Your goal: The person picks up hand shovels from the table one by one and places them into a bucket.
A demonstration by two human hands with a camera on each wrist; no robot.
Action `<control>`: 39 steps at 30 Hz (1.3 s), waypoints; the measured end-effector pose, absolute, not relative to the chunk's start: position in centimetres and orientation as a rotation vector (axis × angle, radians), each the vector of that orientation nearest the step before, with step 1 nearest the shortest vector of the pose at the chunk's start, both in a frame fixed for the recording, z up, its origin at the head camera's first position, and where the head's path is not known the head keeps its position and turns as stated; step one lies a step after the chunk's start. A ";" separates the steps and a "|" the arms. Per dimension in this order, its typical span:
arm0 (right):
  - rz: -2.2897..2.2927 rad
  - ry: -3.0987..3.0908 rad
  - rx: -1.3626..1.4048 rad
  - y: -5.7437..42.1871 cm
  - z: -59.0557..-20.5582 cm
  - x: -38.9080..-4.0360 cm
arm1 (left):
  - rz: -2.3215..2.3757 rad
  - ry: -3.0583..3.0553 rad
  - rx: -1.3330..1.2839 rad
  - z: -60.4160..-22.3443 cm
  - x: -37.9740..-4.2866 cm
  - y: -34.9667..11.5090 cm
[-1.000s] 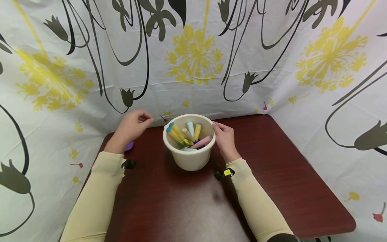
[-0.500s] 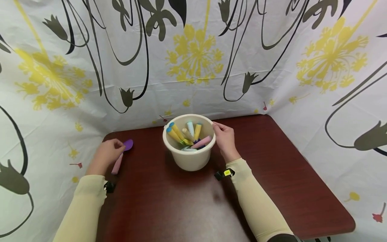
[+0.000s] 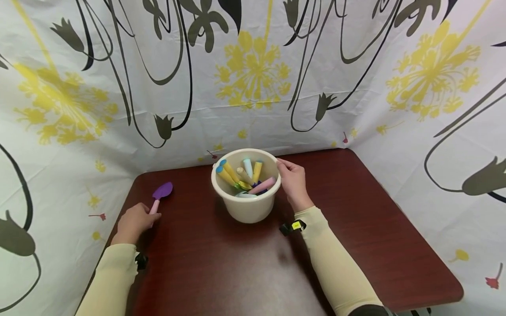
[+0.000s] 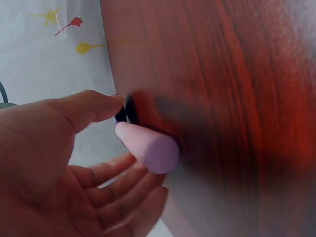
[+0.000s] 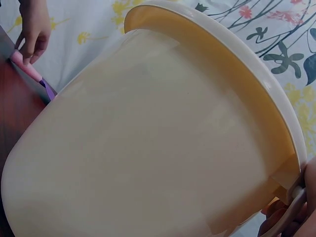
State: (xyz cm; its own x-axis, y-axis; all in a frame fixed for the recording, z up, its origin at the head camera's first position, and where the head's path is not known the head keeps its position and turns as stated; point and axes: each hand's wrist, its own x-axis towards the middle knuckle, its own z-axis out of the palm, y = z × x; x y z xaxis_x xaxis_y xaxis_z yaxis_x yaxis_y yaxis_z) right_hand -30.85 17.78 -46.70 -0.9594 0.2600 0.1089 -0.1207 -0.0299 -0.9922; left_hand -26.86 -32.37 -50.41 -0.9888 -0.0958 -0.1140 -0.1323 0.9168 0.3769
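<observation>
A small trowel (image 3: 163,190) with a purple blade and pink handle lies at the table's left side. My left hand (image 3: 133,222) is at its handle. In the left wrist view the thumb is on one side of the pink handle (image 4: 150,148) and the loosely bent fingers on the other, not closed round it. A cream bucket (image 3: 249,211) stands at the table's back middle, where my right hand (image 3: 292,181) pinches its rim at the right. Inside are several tools with yellow, light blue, tan and pink handles (image 3: 263,185); their lower ends are mostly hidden.
The dark red-brown table (image 3: 245,263) has its left edge close beside the left hand. A white curtain (image 3: 253,127) with yellow flowers and grey stems hangs around the back and sides. The bucket's handle (image 5: 290,212) shows beside the right fingers.
My left hand has moved from beside the bucket leftward and down to the trowel's handle, uncovering the purple blade. The right hand and bucket have stayed in place.
</observation>
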 end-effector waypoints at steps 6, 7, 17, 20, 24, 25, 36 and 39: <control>2.075 -1.975 -0.145 17.7 -46.7 -30.9 | 0.545 2.967 -0.204 -50.9 -26.4 -32.4; 2.076 -1.974 -0.143 17.7 -46.8 -30.9 | 0.542 2.966 -0.203 -50.9 -26.3 -32.4; 2.075 -1.967 -0.137 17.7 -46.7 -30.9 | 0.602 2.980 -0.209 -51.3 -26.0 -32.5; 2.078 -1.974 -0.143 17.7 -46.7 -30.8 | 0.608 2.984 -0.216 -51.5 -26.0 -32.5; 2.086 -1.978 -0.158 17.7 -46.7 -30.8 | 0.610 2.993 -0.221 -51.7 -26.0 -32.6; 2.086 -1.978 -0.162 17.7 -46.7 -30.8 | 0.611 2.995 -0.222 -51.8 -25.9 -32.6; 2.083 -1.974 -0.154 17.7 -46.6 -30.7 | 0.634 3.012 -0.260 -52.3 -25.9 -32.7; 2.079 -1.975 -0.157 17.7 -46.6 -30.7 | 0.648 3.014 -0.268 -52.5 -25.9 -32.9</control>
